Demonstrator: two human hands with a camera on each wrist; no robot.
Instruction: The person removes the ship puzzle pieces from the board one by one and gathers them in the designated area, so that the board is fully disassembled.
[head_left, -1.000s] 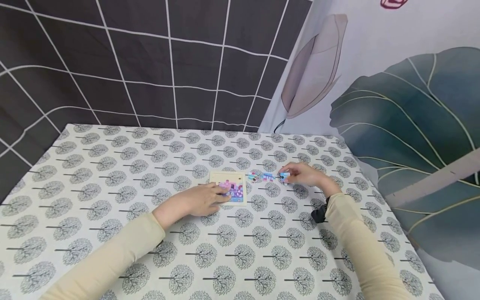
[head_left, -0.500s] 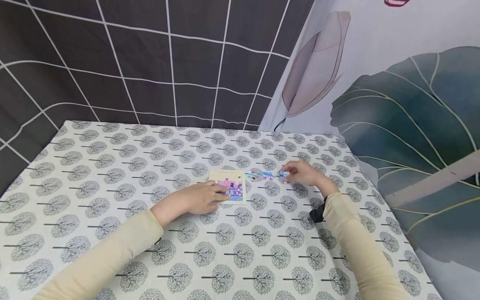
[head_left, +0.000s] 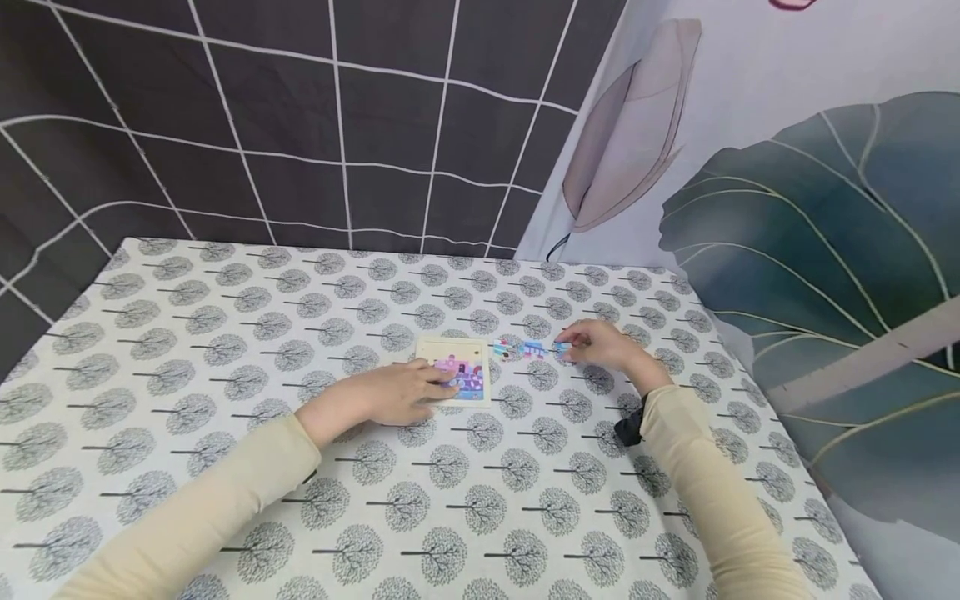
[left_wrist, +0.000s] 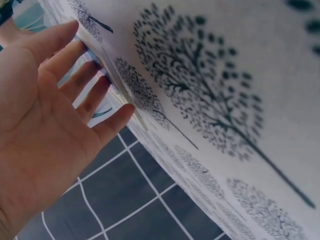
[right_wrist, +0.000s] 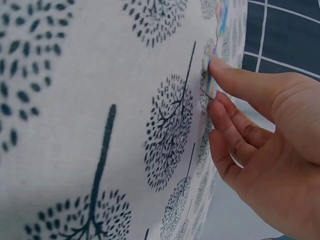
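Observation:
My left hand (head_left: pixel 397 392) rests with relaxed, spread fingers on the left part of a cream-framed jigsaw puzzle board (head_left: pixel 442 349). Pink and purple assembled pieces (head_left: pixel 472 379) show past the fingertips; the rest of that side is hidden. In the left wrist view the board is seen nearly edge-on under the fingers. To the right of the board, my right hand (head_left: pixel 600 344) pinches a small blue puzzle piece (right_wrist: pixel 212 87) between thumb and fingers, close over the tablecloth. Two loose puzzle pieces, one multicoloured (head_left: pixel 501 350) and one blue and purple (head_left: pixel 534 350), lie between board and right hand.
A white tablecloth (head_left: pixel 480 508) with grey tree prints covers the table. Behind it hangs a dark curtain (head_left: pixel 285 108) with white grid lines. A pale curtain (head_left: pixel 787 250) with large leaf prints hangs along the right side.
The right fingers have shifted slightly over the blue puzzle piece, so less of it shows. The left hand stays on the board. The head view has shifted slightly.

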